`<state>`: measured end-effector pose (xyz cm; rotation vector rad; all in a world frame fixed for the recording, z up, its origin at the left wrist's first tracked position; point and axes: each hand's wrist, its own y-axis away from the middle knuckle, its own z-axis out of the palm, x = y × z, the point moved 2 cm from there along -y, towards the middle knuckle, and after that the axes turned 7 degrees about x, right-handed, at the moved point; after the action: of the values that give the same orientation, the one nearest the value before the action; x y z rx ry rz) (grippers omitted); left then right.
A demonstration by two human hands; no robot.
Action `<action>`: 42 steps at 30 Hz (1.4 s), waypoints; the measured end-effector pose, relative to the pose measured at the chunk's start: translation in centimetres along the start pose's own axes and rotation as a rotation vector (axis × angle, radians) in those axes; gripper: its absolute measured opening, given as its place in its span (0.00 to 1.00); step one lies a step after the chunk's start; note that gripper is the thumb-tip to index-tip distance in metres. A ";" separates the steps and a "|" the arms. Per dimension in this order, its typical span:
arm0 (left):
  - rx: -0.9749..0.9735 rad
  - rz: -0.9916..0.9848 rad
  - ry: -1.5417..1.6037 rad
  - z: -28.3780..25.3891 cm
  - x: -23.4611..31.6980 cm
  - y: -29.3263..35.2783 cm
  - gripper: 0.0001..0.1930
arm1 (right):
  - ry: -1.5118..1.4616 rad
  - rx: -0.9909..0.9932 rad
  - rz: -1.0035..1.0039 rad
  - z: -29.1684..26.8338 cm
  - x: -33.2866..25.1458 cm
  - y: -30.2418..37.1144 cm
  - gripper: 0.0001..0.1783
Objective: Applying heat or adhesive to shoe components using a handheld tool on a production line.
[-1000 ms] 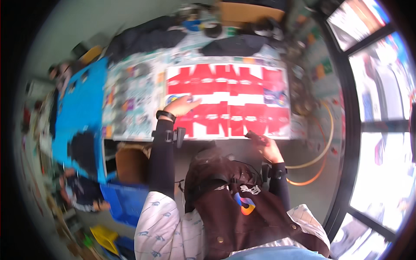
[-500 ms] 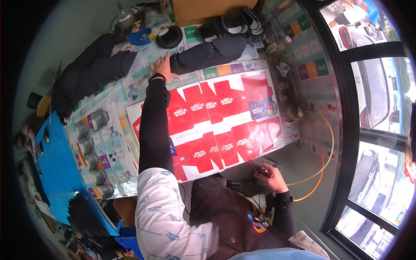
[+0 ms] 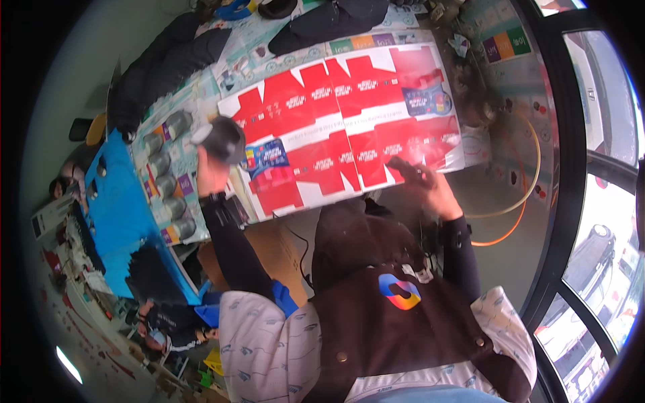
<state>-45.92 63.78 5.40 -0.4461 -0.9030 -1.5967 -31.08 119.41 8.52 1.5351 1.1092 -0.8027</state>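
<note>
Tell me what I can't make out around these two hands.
Head view, left hand: some fingers are hidden behind the dark rounded piece it holds.
Head view, small dark tool: blurred and partly covered by the right hand, so its exact kind is unclear.
Head view, blue curved item: cut off by the upper edge.

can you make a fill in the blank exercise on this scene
The right hand holds a dark hand tool; the dark cup-shaped piece is in the ____.
Besides white, the printed sheet is mostly ____.
Beside the pale hose curves a second hose coloured ____.

Missing words: left hand; red; orange
</note>
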 end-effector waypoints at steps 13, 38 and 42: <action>0.647 -0.498 -0.002 -0.1 -18.2 26.1 0.22 | 0.269 -0.121 -0.014 4.4 -2.9 3.1 0.15; 0.211 0.208 -1.567 -0.7 -21.4 7.8 0.23 | 0.447 -0.129 -0.120 19.0 -5.9 0.2 0.14; 0.269 0.034 -1.204 -3.6 -21.0 7.9 0.22 | 0.407 -0.166 -0.120 20.6 -5.4 -1.1 0.19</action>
<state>-32.68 74.68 -9.47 -1.2643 -1.9435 -1.0442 -32.94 98.22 8.03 1.5386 1.5374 -0.4701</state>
